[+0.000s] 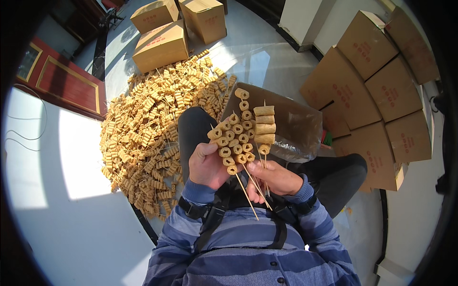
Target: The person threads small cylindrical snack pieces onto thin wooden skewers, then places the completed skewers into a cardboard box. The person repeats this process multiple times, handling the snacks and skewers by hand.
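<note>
Both hands hold skewers (241,136) fanned together: the left hand (206,166) closes on the food pieces, the right hand (276,178) pinches the sticks. A big skewer pile (152,124) lies on the floor just left; the open box (291,124) ahead seems nearly touching the tips.

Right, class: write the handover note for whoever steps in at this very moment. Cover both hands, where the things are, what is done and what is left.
Left hand: grips a fan of loaded skewers near their lower ends.
Right hand: holds the bare sticks of the bunch, including one skewer with bigger rolls.
Things: big pile of finished skewers on the floor to the left; open box with a plastic liner ahead of the knees; closed cartons to the right and beyond the pile.
Done: the pile.
Left: the held bunch is not yet set down.
</note>
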Motion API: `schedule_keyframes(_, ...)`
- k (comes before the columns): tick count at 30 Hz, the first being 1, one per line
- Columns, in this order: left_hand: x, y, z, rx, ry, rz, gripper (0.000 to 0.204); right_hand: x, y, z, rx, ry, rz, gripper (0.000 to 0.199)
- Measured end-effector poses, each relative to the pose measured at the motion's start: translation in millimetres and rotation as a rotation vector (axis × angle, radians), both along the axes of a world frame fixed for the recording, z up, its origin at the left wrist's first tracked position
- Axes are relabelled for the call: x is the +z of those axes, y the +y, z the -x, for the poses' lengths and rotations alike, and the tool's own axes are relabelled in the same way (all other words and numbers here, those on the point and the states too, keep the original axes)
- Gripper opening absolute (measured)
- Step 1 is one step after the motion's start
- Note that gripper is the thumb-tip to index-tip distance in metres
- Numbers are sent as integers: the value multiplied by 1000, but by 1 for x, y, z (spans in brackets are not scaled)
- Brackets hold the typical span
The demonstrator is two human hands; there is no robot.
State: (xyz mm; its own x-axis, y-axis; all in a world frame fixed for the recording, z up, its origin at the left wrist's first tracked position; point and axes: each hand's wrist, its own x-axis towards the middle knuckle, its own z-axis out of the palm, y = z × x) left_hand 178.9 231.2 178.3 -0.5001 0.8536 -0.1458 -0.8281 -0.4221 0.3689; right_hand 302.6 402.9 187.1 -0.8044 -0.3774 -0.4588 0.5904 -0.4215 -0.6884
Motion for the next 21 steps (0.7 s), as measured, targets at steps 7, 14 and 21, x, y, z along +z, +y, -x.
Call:
schedule_keyframes(7,-9,-4,-5,103,-46,51,77,2,-5,-1,32,56,-51,49)
schedule_keyframes(14,-11,-7,6,249,-11,-59,76,-1,-1,-9,-79,66,-268,44)
schedule_keyframes(21,-16,-7,12,278,-31,-29,67,10,0,-18,-163,97,-404,45)
